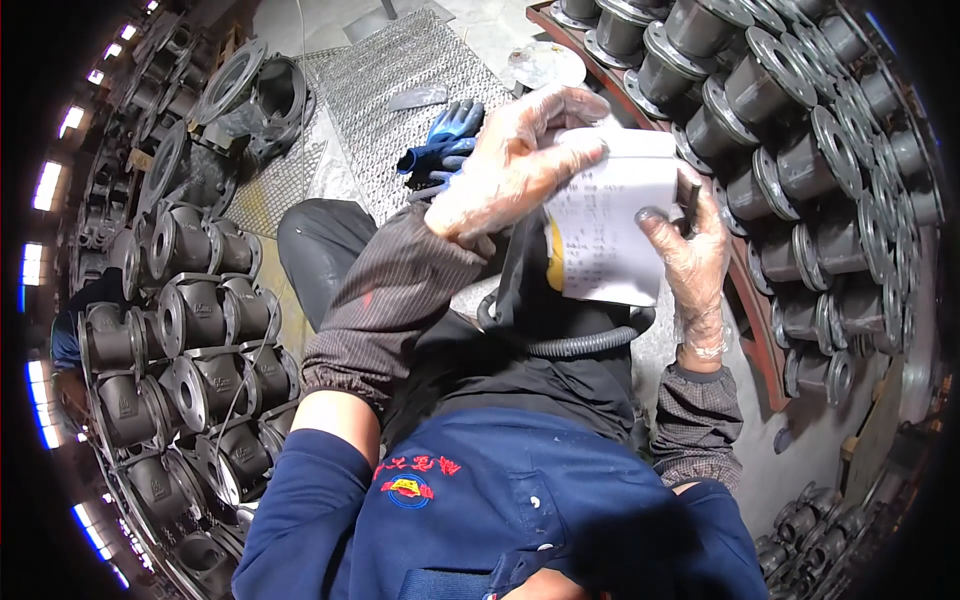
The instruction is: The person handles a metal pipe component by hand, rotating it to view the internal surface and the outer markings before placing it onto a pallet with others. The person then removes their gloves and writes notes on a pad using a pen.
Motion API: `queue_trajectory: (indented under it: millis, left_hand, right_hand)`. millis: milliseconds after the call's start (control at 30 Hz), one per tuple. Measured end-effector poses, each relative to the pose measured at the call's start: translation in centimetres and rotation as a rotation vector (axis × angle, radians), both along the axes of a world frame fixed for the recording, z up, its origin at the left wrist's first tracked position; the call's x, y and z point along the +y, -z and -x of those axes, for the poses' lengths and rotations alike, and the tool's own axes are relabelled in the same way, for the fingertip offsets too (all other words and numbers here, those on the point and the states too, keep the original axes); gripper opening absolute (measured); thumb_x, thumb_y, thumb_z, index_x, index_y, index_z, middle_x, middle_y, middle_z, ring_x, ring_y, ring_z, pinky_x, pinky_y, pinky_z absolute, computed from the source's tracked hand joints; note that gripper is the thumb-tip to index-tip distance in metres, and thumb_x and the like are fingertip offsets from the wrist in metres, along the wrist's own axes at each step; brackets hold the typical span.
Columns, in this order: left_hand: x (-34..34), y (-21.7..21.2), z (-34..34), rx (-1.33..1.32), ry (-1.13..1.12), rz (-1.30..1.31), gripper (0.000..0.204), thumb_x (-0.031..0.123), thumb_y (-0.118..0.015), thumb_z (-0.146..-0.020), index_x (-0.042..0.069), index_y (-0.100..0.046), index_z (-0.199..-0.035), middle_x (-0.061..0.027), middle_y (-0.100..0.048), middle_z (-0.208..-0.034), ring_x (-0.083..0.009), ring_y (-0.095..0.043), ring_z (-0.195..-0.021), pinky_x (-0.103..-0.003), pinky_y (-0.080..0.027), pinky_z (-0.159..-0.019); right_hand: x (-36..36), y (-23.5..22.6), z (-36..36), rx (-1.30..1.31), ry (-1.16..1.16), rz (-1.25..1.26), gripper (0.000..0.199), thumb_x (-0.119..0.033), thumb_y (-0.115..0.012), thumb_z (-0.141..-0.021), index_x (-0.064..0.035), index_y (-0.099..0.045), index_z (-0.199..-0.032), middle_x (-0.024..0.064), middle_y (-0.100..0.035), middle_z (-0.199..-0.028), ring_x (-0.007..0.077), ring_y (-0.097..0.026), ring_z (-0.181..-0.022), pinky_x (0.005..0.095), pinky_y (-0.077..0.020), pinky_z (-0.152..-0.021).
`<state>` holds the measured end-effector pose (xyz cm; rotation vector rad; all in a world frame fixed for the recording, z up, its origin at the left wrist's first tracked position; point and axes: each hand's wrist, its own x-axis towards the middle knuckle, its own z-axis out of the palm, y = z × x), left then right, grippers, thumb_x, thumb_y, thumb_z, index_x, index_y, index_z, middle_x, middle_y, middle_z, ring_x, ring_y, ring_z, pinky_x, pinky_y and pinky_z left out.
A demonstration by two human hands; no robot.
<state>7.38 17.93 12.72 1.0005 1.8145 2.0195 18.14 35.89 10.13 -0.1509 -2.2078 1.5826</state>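
A small white notepad (612, 230) with handwritten lines is held up in front of me, with a yellow patch along its left side. My left hand (510, 165), in a clear plastic glove, is closed at the pad's top left corner, its thumb against the paper. My right hand (690, 262), also in clear plastic, grips the right edge with its thumb on the page. The tip of that thumb looks dark. A short dark object shows by the right fingers; I cannot tell its kind. Blue work gloves (447, 140) lie beyond my left wrist.
Grey flanged pipe fittings (210, 385) are stacked at left; more fittings (745, 95) fill a rack with a red-brown frame (755, 335) at right. Metal grating (375, 60) covers the floor ahead, with a whitish round piece (547, 65) nearby. A ribbed hose (585, 345) curves by my legs.
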Motion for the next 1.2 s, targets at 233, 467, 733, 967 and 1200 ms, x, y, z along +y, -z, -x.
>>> queue_trajectory:
  millis: [233,467,733,967,1200]
  left_hand:
    - [-0.9,-2.1,-2.1,-0.019,0.132,-0.002,0.041,0.012,-0.070,-0.077,0.001,-0.054,-0.113,-0.0085,-0.061,-0.097,-0.0151,-0.059,-0.090,-0.026,-0.047,-0.077]
    - [1.0,1.1,-2.8,0.568,0.205,0.125,0.034,-0.001,-0.068,-0.066,0.005,-0.061,-0.099,-0.0106,-0.063,-0.099,-0.0307,-0.059,-0.095,-0.039,-0.047,-0.082]
    - [3.2,1.5,1.5,0.570,0.252,0.185,0.026,0.017,-0.063,-0.082,0.001,-0.059,-0.102,-0.0166,-0.060,-0.103,-0.0294,-0.057,-0.100,-0.038,-0.043,-0.087]
    - [1.5,6.1,13.9,-0.198,-0.150,0.282,0.038,0.027,-0.056,-0.089,-0.002,-0.055,-0.114,-0.0105,-0.059,-0.113,-0.0220,-0.054,-0.105,-0.032,-0.040,-0.093]
    - [1.7,12.0,33.3,-0.399,-0.135,0.566,0.085,0.064,-0.029,-0.089,-0.010,-0.035,-0.130,-0.0272,-0.041,-0.131,-0.0338,-0.035,-0.127,-0.042,-0.024,-0.108]
  right_hand:
    - [0.0,2.9,-2.2,-0.121,-0.207,0.687,0.036,-0.024,-0.055,-0.085,0.0048,-0.056,-0.106,0.0119,-0.061,-0.099,0.0215,-0.059,-0.092,0.0324,-0.0478,-0.082]
    - [1.0,1.9,-3.8,-0.232,-0.128,1.100,0.062,-0.046,-0.056,-0.082,0.0055,-0.051,-0.116,0.0159,-0.059,-0.106,0.0238,-0.060,-0.093,0.0314,-0.0480,-0.086]
    - [7.0,3.7,0.1,-0.229,-0.007,0.929,0.039,-0.011,-0.059,-0.076,0.0056,-0.054,-0.112,0.0124,-0.062,-0.102,0.0220,-0.061,-0.092,0.0298,-0.0478,-0.084]
    - [15.5,11.2,15.0,-0.271,0.207,0.919,0.034,-0.015,-0.064,-0.075,0.0018,-0.058,-0.104,0.0088,-0.063,-0.093,0.0190,-0.061,-0.081,0.0279,-0.0490,-0.070]
    - [15.1,16.5,31.1,-0.226,0.167,0.799,0.032,-0.010,-0.063,-0.075,0.0010,-0.058,-0.104,0.0071,-0.061,-0.094,0.0178,-0.056,-0.086,0.0292,-0.0430,-0.079]
